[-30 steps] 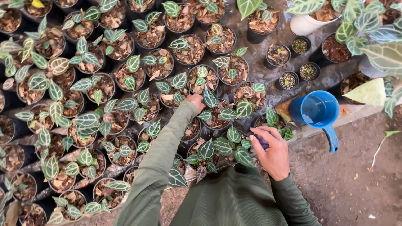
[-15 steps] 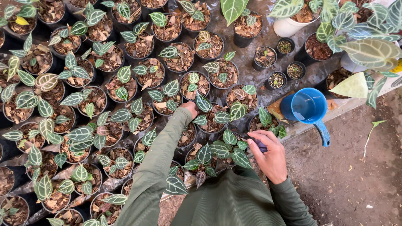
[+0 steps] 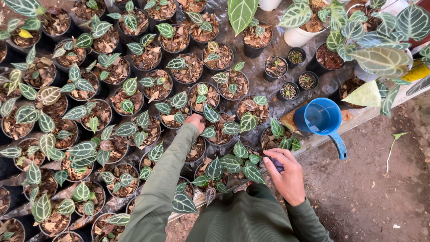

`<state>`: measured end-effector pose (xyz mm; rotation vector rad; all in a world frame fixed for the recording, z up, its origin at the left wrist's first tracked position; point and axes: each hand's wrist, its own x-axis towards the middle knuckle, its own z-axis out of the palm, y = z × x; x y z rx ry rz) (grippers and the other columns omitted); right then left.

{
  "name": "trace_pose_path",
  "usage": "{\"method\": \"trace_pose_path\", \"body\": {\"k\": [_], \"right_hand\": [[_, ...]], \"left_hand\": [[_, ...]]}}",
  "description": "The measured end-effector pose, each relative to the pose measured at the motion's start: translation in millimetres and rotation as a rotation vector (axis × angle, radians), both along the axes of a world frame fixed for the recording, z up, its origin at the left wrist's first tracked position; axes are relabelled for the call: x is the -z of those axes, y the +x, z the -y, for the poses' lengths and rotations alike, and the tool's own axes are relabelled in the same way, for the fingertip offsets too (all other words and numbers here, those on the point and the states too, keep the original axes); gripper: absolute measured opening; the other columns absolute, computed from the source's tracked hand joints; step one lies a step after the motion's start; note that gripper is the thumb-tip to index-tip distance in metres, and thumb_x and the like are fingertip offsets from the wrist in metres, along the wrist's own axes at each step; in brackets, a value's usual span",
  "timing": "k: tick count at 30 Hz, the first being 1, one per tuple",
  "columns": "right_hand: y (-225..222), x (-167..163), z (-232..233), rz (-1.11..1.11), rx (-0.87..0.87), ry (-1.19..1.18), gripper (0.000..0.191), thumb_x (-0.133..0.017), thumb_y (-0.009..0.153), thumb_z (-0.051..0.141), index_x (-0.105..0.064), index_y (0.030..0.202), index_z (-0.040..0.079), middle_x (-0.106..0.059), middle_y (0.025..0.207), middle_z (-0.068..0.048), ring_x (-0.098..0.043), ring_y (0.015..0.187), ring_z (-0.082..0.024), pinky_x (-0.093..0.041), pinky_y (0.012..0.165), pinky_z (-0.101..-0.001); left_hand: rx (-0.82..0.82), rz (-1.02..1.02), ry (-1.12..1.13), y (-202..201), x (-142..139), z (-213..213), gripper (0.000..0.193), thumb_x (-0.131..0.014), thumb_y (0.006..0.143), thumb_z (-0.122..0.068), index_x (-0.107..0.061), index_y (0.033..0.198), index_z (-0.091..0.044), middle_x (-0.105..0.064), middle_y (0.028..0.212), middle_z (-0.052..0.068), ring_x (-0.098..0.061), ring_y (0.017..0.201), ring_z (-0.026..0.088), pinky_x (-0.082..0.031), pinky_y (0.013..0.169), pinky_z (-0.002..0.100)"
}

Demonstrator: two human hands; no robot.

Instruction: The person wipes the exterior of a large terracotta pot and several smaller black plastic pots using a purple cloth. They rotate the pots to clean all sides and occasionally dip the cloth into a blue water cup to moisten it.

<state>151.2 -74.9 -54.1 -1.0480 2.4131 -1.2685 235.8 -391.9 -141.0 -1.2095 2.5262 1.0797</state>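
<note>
The small black nursery pot (image 3: 210,127) of veined seedlings that the left hand (image 3: 195,122) reaches into sits mid-bench, hemmed in by neighbouring pots touching rim to rim; the fingers are curled down among the leaves and bark mulch, but whether they pinch a stem or only rest on the mulch I cannot tell. The right hand (image 3: 286,172) is nearer the body, fingers closed around a small dark object (image 3: 276,165) that is mostly hidden in the palm. The likely trouble is the left sleeve (image 3: 165,179): it lies across several seedlings, and any sideways sweep could snap the dark green leaves (image 3: 237,163) or tip a light pot. Room between pots is almost nil, so lifting straight up looks safer than sliding. The blue scoop (image 3: 323,118) rests at the bench edge (image 3: 371,114) with its handle jutting over the dirt floor (image 3: 371,188); a nudge from the right elbow could knock it off. Open space lies only on that floor to the right.
</note>
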Motion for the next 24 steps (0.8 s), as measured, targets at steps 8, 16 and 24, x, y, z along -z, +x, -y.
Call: {"method": "trace_pose_path", "body": {"k": [8, 16, 24], "right_hand": [[-1.3, 11.3, -7.0, 0.064, 0.023, -0.006, 0.019, -0.073, 0.088, 0.013, -0.077, 0.106, 0.008, -0.073, 0.109, -0.007, -0.074, 0.086, -0.02, -0.057, 0.076, -0.0313], [-13.2, 24.6, -13.9, 0.19, -0.015, -0.004, 0.014, -0.076, 0.085, 0.011, -0.079, 0.098, 0.006, -0.076, 0.088, -0.005, -0.069, 0.071, -0.014, -0.054, 0.069, -0.028], [-48.4, 35.5, -16.2, 0.703, -0.194, -0.052, 0.022, -0.071, 0.094, 0.018, -0.078, 0.103, -0.001, -0.074, 0.083, -0.005, -0.063, 0.073, -0.006, -0.05, 0.065, -0.0243]], "left_hand": [[0.002, -0.121, 0.004, 11.7, -19.6, 11.7, 0.027, -0.065, 0.087, -0.018, -0.076, 0.109, -0.006, -0.074, 0.11, 0.019, -0.07, 0.104, 0.038, -0.052, 0.096, 0.042], [0.062, -0.203, -0.048, 36.6, -54.4, 12.0, 0.027, -0.065, 0.089, -0.021, -0.076, 0.108, -0.006, -0.076, 0.101, 0.019, -0.073, 0.095, 0.035, -0.055, 0.088, 0.041], [0.085, -0.28, 0.016, 36.1, -69.2, -22.6, 0.027, -0.066, 0.089, -0.022, -0.075, 0.105, -0.001, -0.078, 0.094, 0.017, -0.075, 0.084, 0.027, -0.057, 0.08, 0.038]]}}
